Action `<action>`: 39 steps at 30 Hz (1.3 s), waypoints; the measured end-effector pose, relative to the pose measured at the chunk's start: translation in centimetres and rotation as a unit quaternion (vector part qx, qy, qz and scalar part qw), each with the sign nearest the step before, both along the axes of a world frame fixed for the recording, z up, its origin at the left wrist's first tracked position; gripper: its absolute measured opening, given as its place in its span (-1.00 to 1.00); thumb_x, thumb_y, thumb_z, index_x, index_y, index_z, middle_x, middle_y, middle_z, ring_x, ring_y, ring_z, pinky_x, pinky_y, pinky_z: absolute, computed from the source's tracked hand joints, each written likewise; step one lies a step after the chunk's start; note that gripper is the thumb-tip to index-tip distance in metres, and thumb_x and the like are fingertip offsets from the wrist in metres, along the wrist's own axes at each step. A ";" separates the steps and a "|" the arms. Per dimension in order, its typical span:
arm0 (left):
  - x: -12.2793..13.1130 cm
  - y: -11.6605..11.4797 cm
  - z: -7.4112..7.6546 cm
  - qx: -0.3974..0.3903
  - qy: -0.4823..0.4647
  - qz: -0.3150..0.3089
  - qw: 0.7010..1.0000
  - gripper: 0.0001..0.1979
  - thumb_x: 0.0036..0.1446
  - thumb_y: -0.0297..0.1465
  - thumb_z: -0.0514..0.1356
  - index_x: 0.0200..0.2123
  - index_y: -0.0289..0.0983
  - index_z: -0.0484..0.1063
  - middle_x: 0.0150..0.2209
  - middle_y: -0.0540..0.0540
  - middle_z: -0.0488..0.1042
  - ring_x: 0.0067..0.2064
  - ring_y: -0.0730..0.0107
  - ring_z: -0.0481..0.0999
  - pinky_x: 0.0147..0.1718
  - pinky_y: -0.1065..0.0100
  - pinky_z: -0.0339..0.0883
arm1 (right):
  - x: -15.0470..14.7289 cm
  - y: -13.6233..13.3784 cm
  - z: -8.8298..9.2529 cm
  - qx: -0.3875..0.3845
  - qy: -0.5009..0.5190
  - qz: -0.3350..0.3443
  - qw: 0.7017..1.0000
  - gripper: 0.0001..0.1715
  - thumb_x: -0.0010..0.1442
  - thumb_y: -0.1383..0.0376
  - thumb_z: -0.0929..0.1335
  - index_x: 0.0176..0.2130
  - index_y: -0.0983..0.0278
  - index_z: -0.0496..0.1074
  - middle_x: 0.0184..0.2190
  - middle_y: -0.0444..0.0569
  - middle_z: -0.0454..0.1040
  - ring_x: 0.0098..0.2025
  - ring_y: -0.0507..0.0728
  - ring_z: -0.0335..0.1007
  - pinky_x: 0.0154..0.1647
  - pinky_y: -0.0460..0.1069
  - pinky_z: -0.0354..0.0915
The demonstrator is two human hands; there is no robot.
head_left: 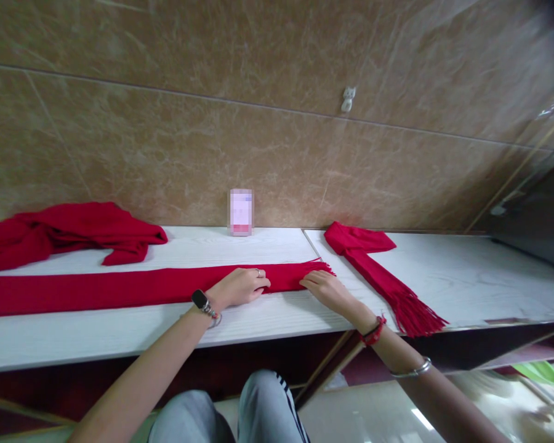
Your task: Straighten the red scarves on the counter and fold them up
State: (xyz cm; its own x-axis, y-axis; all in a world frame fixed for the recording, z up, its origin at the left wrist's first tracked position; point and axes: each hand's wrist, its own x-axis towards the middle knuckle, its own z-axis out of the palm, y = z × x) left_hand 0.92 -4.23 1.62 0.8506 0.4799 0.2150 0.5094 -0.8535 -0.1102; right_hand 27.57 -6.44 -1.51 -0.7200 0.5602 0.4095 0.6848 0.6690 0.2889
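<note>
A long red scarf [120,288] lies stretched flat along the white tabletop [268,317], its fringed end near the table's middle. My left hand [240,287] rests on the scarf with fingers curled and pressed together, a ring on one finger and a watch on the wrist. My right hand [323,288] lies flat on the scarf's fringed end, fingers stretched out, with a red cord and a bangle on that arm.
A bunched red scarf [69,234] lies at the back left. Another folded red scarf [378,271] lies to the right, its fringe hanging over the front edge. A small pink box [241,212] stands against the brown marble wall [277,123]. My knees show below the table.
</note>
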 end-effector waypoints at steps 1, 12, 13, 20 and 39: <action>0.0 0.0 0.0 0.003 0.000 0.005 1.000 -0.83 0.17 -0.44 0.06 -0.20 -0.22 0.42 -0.24 -0.03 0.43 -0.24 0.41 0.43 -0.32 0.44 0.27 | 0.0 0.1 0.1 0.008 -0.005 0.002 1.000 -0.77 0.21 0.46 0.21 -0.29 0.33 0.44 -0.37 0.01 0.46 -0.35 0.09 0.33 -0.29 -0.02 0.21; -0.2 0.0 0.1 -0.014 0.000 0.005 1.000 -0.76 0.16 -0.52 0.04 -0.19 -0.18 0.44 -0.23 -0.01 0.41 -0.25 0.44 0.43 -0.33 0.47 0.26 | 0.3 -0.1 0.1 0.029 -0.012 0.004 0.999 -0.77 0.21 0.45 0.21 -0.30 0.34 0.44 -0.37 0.04 0.47 -0.35 0.11 0.35 -0.30 0.01 0.24; -0.3 0.0 0.1 -0.020 -0.008 0.006 1.000 -0.76 0.16 -0.52 0.04 -0.19 -0.19 0.44 -0.23 -0.02 0.41 -0.25 0.44 0.43 -0.32 0.47 0.27 | 0.4 -0.1 0.2 0.030 -0.005 0.005 1.000 -0.77 0.21 0.45 0.21 -0.29 0.34 0.44 -0.37 0.04 0.47 -0.34 0.12 0.35 -0.30 0.01 0.25; -0.7 0.2 0.1 -0.055 -0.042 0.000 0.998 -0.75 0.15 -0.50 0.04 -0.17 -0.19 0.45 -0.22 -0.02 0.42 -0.23 0.44 0.42 -0.24 0.46 0.27 | 0.9 -0.4 0.2 0.027 0.020 0.007 0.999 -0.73 0.23 0.46 0.17 -0.16 0.36 0.39 -0.32 0.07 0.48 -0.31 0.12 0.37 -0.28 0.02 0.26; 0.2 -0.1 -1.6 -0.147 -0.013 -0.019 0.989 -0.60 0.21 -0.30 -0.02 0.11 -0.23 0.16 0.25 -0.10 0.04 0.24 0.30 0.02 0.19 0.15 -0.19 | 2.1 -0.8 -0.2 -0.025 -0.018 -0.059 0.998 -0.70 0.14 0.55 0.19 -0.28 0.34 0.44 -0.28 0.05 0.47 -0.24 0.12 0.38 -0.20 0.01 0.30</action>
State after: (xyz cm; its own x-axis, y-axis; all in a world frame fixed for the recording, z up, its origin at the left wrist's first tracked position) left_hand 1.14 -4.36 0.06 0.8658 0.4918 0.0928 0.4749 -0.8658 0.1576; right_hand 29.65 -7.21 -1.75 -0.6619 0.6610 0.3534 0.7492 0.5989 0.2829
